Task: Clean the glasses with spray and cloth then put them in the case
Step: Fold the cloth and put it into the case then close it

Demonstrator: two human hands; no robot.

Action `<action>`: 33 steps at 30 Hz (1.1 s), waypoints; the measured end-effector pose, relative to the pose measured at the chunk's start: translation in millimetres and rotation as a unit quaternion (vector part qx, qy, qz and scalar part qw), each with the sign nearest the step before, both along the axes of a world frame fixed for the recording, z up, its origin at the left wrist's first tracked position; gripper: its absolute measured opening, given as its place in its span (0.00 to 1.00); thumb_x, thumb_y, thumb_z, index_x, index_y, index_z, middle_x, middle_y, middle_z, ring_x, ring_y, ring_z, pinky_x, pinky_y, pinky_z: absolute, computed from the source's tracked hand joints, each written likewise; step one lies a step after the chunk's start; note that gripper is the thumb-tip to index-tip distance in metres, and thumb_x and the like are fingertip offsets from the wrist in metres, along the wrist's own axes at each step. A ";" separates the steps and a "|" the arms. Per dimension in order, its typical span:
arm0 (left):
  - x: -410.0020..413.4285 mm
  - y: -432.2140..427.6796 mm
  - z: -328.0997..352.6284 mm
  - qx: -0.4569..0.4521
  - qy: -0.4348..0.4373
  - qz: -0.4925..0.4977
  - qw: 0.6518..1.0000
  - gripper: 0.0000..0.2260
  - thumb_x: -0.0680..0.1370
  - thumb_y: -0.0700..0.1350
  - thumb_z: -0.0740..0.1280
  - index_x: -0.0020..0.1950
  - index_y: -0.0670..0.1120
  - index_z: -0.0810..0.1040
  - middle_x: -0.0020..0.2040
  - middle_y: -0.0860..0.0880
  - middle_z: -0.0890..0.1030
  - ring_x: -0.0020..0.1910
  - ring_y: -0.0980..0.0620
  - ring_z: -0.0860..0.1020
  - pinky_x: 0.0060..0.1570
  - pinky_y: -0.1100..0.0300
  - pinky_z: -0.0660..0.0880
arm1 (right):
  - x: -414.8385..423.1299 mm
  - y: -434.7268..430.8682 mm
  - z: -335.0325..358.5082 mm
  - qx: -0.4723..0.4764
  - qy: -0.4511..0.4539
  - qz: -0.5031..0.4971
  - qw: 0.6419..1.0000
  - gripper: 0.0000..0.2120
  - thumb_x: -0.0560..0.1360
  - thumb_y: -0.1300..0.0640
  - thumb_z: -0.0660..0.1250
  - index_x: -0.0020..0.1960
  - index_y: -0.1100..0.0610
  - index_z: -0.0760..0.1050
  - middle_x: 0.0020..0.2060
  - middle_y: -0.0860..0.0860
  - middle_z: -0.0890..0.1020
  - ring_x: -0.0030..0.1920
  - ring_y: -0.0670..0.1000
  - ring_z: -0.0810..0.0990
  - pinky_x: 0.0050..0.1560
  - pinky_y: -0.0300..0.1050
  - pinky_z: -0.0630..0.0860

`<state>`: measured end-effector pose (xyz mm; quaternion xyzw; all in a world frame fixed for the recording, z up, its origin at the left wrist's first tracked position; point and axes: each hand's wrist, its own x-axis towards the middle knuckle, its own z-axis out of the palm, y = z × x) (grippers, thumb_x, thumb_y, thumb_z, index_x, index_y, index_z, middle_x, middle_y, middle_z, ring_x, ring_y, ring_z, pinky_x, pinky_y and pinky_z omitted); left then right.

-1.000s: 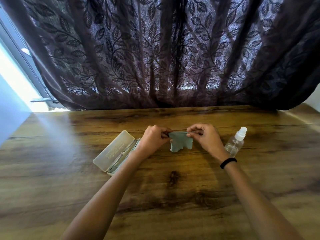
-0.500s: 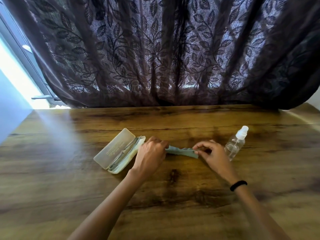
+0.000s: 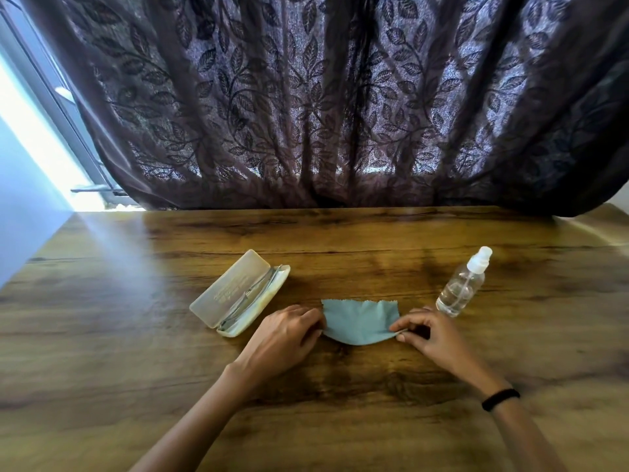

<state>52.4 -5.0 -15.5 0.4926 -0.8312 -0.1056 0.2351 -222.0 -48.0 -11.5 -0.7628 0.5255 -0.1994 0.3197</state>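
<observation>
Left hand [image 3: 286,335] and right hand [image 3: 432,332] each pinch a cloth [image 3: 357,321] corner; a careless right-hand lift could topple the nearby spray bottle [image 3: 461,287].

**Wearer's body, as logged from my remote station**

1. Left hand [image 3: 286,338]: bare, with slim fingers.
2. Left forearm [image 3: 204,413]: bare and slender, uncovered from the wrist down to the lower frame edge.
3. Right hand [image 3: 432,335]: bare; the nails are too small on my screen to read.
4. Right forearm [image 3: 531,437]: bare, uncovered from the wrist to the lower edge.
5. Wristband [image 3: 500,399]: one, black, narrow and plain, sitting snug round the right wrist. I cannot tell its material from here.
</observation>
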 end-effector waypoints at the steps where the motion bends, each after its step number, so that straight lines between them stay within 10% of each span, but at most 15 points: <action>1: 1.1 1.1 0.2 0.002 0.003 -0.006 1.000 0.06 0.78 0.46 0.63 0.53 0.49 0.75 0.52 0.51 0.80 0.52 0.53 0.77 0.46 0.61 0.76 | -1.1 0.5 1.0 0.003 0.002 0.006 1.000 0.15 0.69 0.60 0.72 0.39 0.39 0.76 0.42 0.42 0.78 0.47 0.42 0.73 0.47 0.34 0.67; 11: -5.3 -3.1 -4.1 0.029 -0.014 -0.038 0.999 0.20 0.74 0.61 0.64 0.60 0.51 0.76 0.59 0.52 0.76 0.59 0.57 0.70 0.55 0.61 0.74 | -1.4 3.0 8.3 0.013 -0.007 0.013 1.000 0.10 0.69 0.59 0.72 0.41 0.44 0.77 0.45 0.43 0.78 0.50 0.44 0.76 0.54 0.42 0.72; 28: -4.1 3.2 1.9 -0.011 0.064 0.000 0.998 0.12 0.77 0.48 0.65 0.60 0.48 0.77 0.55 0.51 0.79 0.54 0.58 0.75 0.52 0.62 0.76 | 34.2 6.3 26.5 -0.129 0.009 0.012 0.992 0.10 0.73 0.67 0.65 0.44 0.55 0.81 0.47 0.42 0.76 0.45 0.33 0.73 0.46 0.19 0.65; 33: -6.2 5.2 6.0 -0.015 0.106 0.055 0.993 0.18 0.76 0.42 0.68 0.66 0.45 0.73 0.58 0.47 0.79 0.56 0.53 0.77 0.53 0.61 0.77 | 71.9 1.5 26.3 -0.178 0.038 0.108 0.977 0.10 0.74 0.67 0.64 0.50 0.55 0.79 0.52 0.47 0.79 0.54 0.40 0.72 0.57 0.28 0.67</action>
